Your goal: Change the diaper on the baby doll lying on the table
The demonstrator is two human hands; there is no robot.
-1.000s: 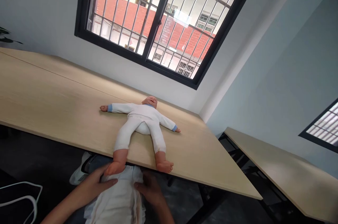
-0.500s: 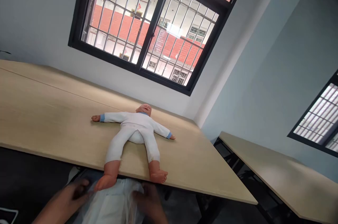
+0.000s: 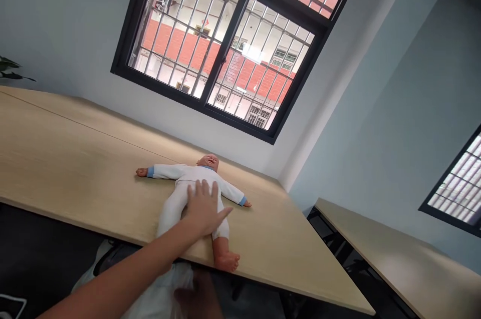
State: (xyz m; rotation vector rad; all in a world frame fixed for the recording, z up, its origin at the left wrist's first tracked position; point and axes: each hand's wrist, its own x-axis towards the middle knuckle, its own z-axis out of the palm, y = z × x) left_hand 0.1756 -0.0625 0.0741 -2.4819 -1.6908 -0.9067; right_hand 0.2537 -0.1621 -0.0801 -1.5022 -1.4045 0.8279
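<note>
A baby doll (image 3: 210,161) in a white suit with blue cuffs lies on its back on the wooden table (image 3: 93,174), feet toward the near edge. My left hand (image 3: 204,206) is over the doll's lower belly and upper legs, fingers spread, with nothing held; whether it presses on the suit is hard to tell. Below the table edge, my right hand (image 3: 199,294) is blurred beside a white, partly see-through package (image 3: 161,291). Its fingers are smeared, so its hold on the package cannot be made out. My left forearm hides one of the doll's feet.
A second wooden table (image 3: 391,244) stands at the right, beyond a dark gap. Behind the doll are a wall and a barred window (image 3: 203,101). Plant leaves (image 3: 11,69) show at the far left. A dark bag-like item lies below the near table edge.
My left hand has moved from beside the package up and forward over the doll. My right hand stays low by the package. The camera view has shifted slightly.
</note>
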